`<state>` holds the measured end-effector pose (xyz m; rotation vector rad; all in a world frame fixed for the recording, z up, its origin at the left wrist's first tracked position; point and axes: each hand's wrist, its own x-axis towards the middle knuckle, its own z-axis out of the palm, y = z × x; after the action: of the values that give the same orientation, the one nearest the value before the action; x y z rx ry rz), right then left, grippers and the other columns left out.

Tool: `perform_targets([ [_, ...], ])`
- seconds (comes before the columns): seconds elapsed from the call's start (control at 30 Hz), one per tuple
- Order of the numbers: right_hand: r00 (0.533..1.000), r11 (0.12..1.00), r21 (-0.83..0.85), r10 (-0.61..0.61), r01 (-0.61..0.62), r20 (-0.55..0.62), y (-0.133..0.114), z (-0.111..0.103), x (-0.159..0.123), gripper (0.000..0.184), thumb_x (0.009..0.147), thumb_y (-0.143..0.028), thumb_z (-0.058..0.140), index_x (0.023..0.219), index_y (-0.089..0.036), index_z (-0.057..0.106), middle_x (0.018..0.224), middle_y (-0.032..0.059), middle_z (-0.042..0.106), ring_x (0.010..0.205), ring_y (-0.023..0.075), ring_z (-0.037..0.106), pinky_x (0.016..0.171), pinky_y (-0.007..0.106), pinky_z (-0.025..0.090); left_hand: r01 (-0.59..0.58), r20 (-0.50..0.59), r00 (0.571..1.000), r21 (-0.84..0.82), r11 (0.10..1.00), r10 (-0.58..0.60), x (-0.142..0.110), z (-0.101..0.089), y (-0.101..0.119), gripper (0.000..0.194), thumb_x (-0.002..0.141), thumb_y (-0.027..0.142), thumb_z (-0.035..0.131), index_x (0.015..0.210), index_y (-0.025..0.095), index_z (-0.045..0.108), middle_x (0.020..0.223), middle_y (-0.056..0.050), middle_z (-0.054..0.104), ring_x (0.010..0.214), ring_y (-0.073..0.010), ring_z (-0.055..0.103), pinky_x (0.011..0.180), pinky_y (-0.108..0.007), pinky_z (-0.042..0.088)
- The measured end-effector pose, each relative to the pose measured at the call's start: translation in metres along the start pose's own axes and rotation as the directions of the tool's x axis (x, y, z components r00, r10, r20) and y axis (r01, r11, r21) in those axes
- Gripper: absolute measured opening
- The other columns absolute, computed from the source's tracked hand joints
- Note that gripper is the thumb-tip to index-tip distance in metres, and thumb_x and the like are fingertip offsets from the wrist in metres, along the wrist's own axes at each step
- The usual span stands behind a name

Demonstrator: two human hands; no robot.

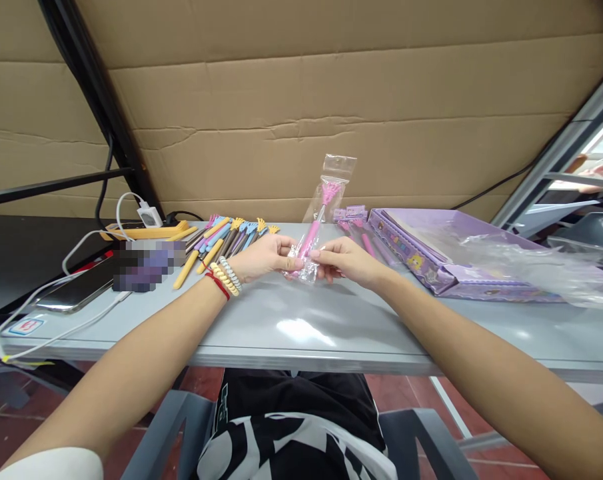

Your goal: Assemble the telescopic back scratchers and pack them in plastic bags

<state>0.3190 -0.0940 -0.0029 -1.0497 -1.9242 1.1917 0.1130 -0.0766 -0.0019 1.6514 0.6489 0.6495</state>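
Observation:
My left hand (pixel 264 257) and my right hand (pixel 346 259) both pinch the lower end of a clear plastic sleeve (pixel 326 200) held upright above the grey table (pixel 301 327). Inside the sleeve is a pink pen (pixel 315 227) with a hand-shaped top. My left wrist wears a red string and coiled bracelets (pixel 224 277). Just left of my left hand lies a row of several loose pens (pixel 221 240) in yellow, blue and brown. A few pink and purple pens (pixel 354 220) lie behind my right hand.
A purple cardboard box (pixel 426 253) lies at the right, with crumpled clear plastic (pixel 531 260) over it. At the left are a phone (pixel 76 287), white cables, a charger (pixel 148 215) and a yellow power strip (pixel 141 232). Cardboard sheets form the back wall.

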Motion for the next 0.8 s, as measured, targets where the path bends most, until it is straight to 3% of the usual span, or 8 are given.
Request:
perform_targets([
  [0.1,0.997,0.999,-0.022,0.021,-0.023,-0.080,0.003,-0.007,0.000,0.051,0.073,-0.066,0.061,0.066,-0.015,0.061,0.057,0.0030,0.060,0.043,0.0091,0.047,0.043,0.025,0.032,-0.023,-0.007,1.000,-0.004,1.000,0.023,-0.001,-0.007,0.002,0.038,0.066,0.034,0.082,0.088,0.010,0.065,0.078,-0.003,0.066,0.068,-0.0107,0.059,0.065,-0.027,0.050],
  [0.17,0.989,0.982,-0.187,-0.022,-0.006,-0.149,0.006,-0.012,0.000,0.050,0.079,-0.063,0.055,0.064,-0.016,0.059,0.055,0.0019,0.057,0.045,0.0095,0.045,0.046,0.025,0.032,-0.030,-0.039,0.999,0.007,1.000,0.030,-0.001,-0.012,0.003,0.033,0.064,0.032,0.083,0.081,0.010,0.065,0.069,-0.001,0.063,0.064,-0.0097,0.057,0.065,-0.026,0.049],
  [0.27,0.961,0.837,-0.545,-0.177,0.033,-0.214,0.012,-0.020,0.000,0.044,0.084,-0.049,0.049,0.053,-0.017,0.050,0.049,-0.0005,0.048,0.049,0.0088,0.040,0.051,0.026,0.029,-0.005,-0.110,0.994,0.027,1.000,0.008,-0.001,-0.021,0.001,0.029,0.063,0.028,0.083,0.076,0.010,0.063,0.065,0.001,0.062,0.062,-0.0093,0.056,0.064,-0.025,0.048],
  [0.33,0.946,0.754,-0.656,-0.224,0.015,-0.236,0.015,-0.024,0.001,0.037,0.083,-0.039,0.048,0.055,-0.017,0.052,0.049,-0.0011,0.048,0.050,0.0090,0.039,0.053,0.026,0.028,0.026,-0.154,0.988,0.036,0.999,-0.020,-0.001,-0.025,-0.001,0.029,0.062,0.027,0.083,0.077,0.011,0.063,0.065,0.001,0.061,0.061,-0.0098,0.057,0.063,-0.026,0.048],
  [0.47,0.939,0.744,-0.665,-0.188,-0.055,-0.287,0.021,-0.029,0.004,0.024,0.080,-0.031,0.049,0.069,-0.015,0.063,0.058,0.0006,0.060,0.055,0.0107,0.048,0.056,0.025,0.033,0.078,-0.260,0.965,0.126,0.989,-0.043,0.000,-0.028,-0.002,0.029,0.058,0.022,0.084,0.073,0.012,0.061,0.061,0.001,0.060,0.058,-0.0111,0.057,0.062,-0.027,0.050],
  [0.57,0.946,0.708,-0.705,-0.203,-0.037,-0.253,0.025,-0.027,0.007,0.021,0.080,-0.028,0.052,0.076,-0.015,0.067,0.068,0.0025,0.066,0.061,0.0117,0.054,0.061,0.024,0.036,0.103,-0.335,0.942,0.216,0.971,-0.025,0.002,-0.028,-0.002,0.022,0.061,0.019,0.079,0.073,0.013,0.062,0.060,0.001,0.059,0.059,-0.0122,0.057,0.061,-0.027,0.050],
  [0.73,0.972,0.609,-0.788,-0.116,-0.091,-0.203,0.027,-0.017,0.011,0.027,0.080,-0.042,0.059,0.084,-0.017,0.069,0.084,0.0050,0.070,0.074,0.0153,0.058,0.062,0.026,0.035,0.173,-0.453,0.891,0.406,0.897,0.034,0.004,-0.031,-0.005,0.013,0.064,0.017,0.071,0.069,0.015,0.060,0.063,0.002,0.059,0.060,-0.0130,0.057,0.058,-0.025,0.049],
  [0.8,0.979,0.568,-0.811,-0.043,-0.139,-0.198,0.027,-0.015,0.012,0.032,0.078,-0.048,0.061,0.086,-0.017,0.069,0.088,0.0066,0.070,0.075,0.0165,0.058,0.061,0.026,0.034,0.184,-0.429,0.903,0.455,0.871,0.032,0.003,-0.033,-0.005,0.014,0.063,0.018,0.071,0.067,0.016,0.058,0.062,0.002,0.059,0.059,-0.0129,0.057,0.056,-0.024,0.048],
])
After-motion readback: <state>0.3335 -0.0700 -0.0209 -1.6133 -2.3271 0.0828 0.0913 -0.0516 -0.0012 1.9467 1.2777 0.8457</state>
